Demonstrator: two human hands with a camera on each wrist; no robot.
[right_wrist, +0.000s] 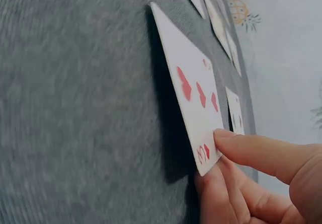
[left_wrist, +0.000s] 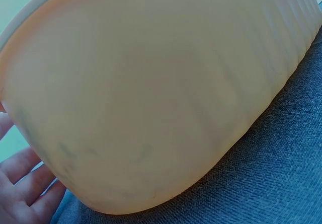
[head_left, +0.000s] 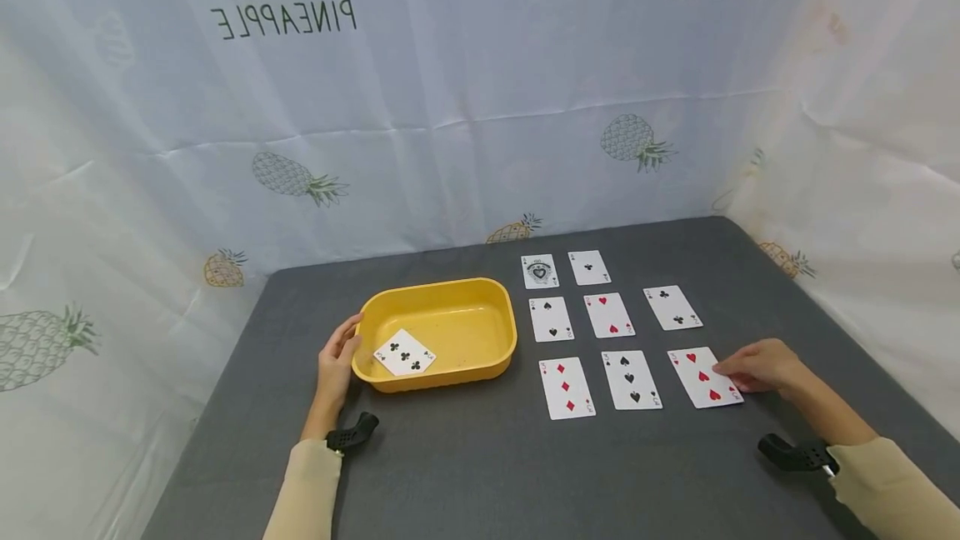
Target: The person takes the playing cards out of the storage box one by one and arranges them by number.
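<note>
My right hand (head_left: 765, 365) pinches the near right corner of a three of hearts (head_left: 697, 373) between thumb and fingers; in the right wrist view the card (right_wrist: 188, 83) is tilted, partly raised off the cloth. To its left lie a three of spades (head_left: 621, 390) and a three of diamonds (head_left: 557, 402). At the left end of a yellow tray (head_left: 450, 375), my left hand (head_left: 336, 361) rests with its fingers at the rim. The left wrist view shows these fingers (left_wrist: 37, 183) fairly straight against the outer wall. Inside the tray lies a club card (head_left: 396, 346), seemingly a three.
Behind the threes are a two of spades (head_left: 550, 308), a two of hearts (head_left: 602, 303) and a two of clubs (head_left: 667, 297). Farthest back lie an ornate ace (head_left: 553, 262) and an ace of clubs (head_left: 581, 273). A pineapple-print curtain (head_left: 450, 173) borders the dark table (head_left: 480, 473).
</note>
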